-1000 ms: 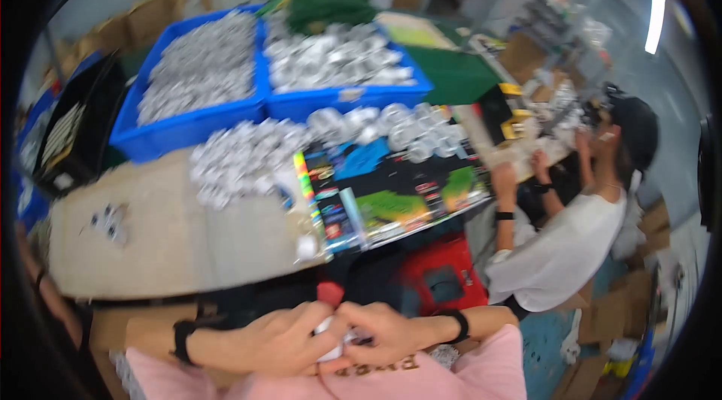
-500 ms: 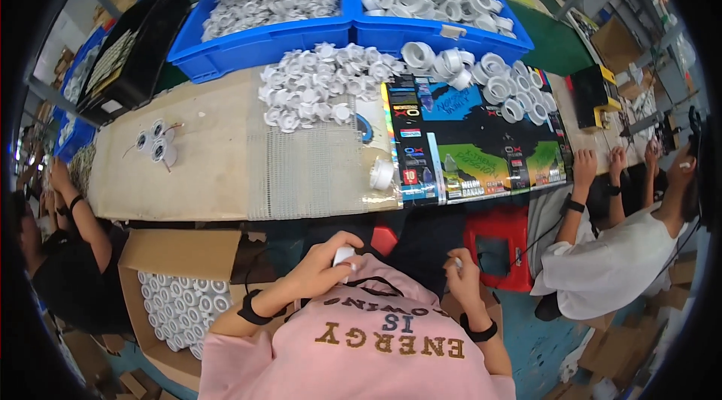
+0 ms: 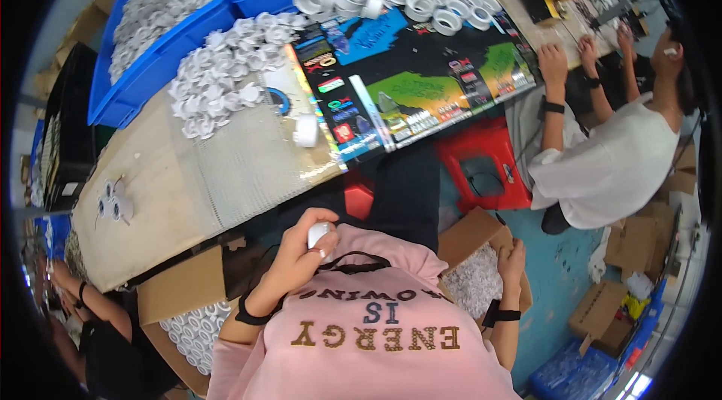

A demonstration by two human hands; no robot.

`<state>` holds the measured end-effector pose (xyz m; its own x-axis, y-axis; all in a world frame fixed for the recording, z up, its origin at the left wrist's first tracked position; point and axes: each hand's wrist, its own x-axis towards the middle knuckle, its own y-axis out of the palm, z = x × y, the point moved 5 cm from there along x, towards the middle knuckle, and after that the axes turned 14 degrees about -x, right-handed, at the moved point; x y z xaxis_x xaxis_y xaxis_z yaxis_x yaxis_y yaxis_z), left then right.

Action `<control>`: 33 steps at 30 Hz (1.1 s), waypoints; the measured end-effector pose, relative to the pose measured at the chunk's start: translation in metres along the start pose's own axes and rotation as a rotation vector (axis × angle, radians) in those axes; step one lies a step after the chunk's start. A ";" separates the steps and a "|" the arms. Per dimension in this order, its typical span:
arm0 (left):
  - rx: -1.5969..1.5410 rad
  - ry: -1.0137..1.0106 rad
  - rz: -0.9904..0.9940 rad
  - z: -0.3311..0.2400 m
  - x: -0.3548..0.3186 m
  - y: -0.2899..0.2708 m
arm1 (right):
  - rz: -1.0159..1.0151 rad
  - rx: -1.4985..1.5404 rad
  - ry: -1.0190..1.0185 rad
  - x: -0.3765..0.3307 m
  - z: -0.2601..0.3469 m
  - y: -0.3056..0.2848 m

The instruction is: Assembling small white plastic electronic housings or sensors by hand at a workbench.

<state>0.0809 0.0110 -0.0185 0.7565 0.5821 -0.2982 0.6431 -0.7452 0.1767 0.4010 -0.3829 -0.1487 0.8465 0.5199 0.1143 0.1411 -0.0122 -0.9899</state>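
Note:
My left hand [image 3: 302, 246] is closed around a white plastic ring-like part [image 3: 317, 234], held in front of my pink shirt. Its lower side is covered by my fingers. My right hand [image 3: 512, 263] is at the right wall of an open cardboard box [image 3: 460, 237] beside me, its fingers curled. What they grip, if anything, is hidden. Inside that box lies a heap of small white pieces [image 3: 474, 280]. On the table, nearest my left hand, a single white ring [image 3: 306, 131] stands next to a blue tape roll [image 3: 279, 101].
White flower-shaped parts [image 3: 218, 73] and white rings [image 3: 421, 1] are piled before blue bins [image 3: 226, 13]. Three wired white parts [image 3: 114, 203] stand at the table's left. A box of white cylinders [image 3: 177, 302], a red stool [image 3: 481, 163] and co-workers at both sides surround me.
The view has turned right, shifting the table leftward and showing more of the right-hand box. My right hand has moved outward to that box's wall. My left hand still holds the white part.

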 end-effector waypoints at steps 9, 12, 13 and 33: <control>-0.136 0.130 -0.043 -0.004 -0.012 -0.014 | 0.069 0.901 -0.764 0.101 0.360 -0.169; -0.129 0.077 -0.121 -0.002 -0.020 -0.020 | 0.047 0.565 -1.036 0.095 0.427 -0.204; -0.096 0.118 -0.120 0.001 -0.019 -0.021 | 0.036 0.420 -1.111 0.093 0.440 -0.207; -0.354 0.241 -0.255 -0.015 -0.017 -0.053 | -0.160 0.164 -1.228 0.137 0.574 -0.174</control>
<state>0.0356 0.0448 -0.0090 0.5489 0.8213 -0.1556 0.7808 -0.4373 0.4463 0.1975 0.1809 -0.0084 -0.2248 0.9597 0.1685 0.0576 0.1857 -0.9809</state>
